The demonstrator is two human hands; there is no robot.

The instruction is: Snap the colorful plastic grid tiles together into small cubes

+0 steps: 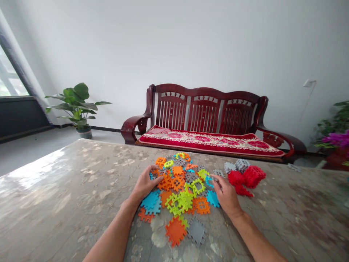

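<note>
A pile of toothed, interlocking plastic tiles in orange, lime green, blue and grey lies on the table in front of me. My left hand (145, 182) rests at the pile's left side, thumb apart from the fingers, against orange window tiles (164, 183). Blue tiles (149, 201) lie just below its wrist side. At the right side, my right hand (225, 193) has its fingertips by a blue frame tile (209, 181), touching or very near it. Lime green tiles (178, 203) fill the pile's middle. Closest to me lie an orange tile (176, 231) and a grey tile (196, 231).
Right of my right hand sit red assembled blocks (254, 176) and grey assembled blocks (242, 165). A patterned cloth covers the table (68, 203). Beyond its far edge stands a dark red wooden bench (205, 112). A potted plant (79, 103) is on the floor at left.
</note>
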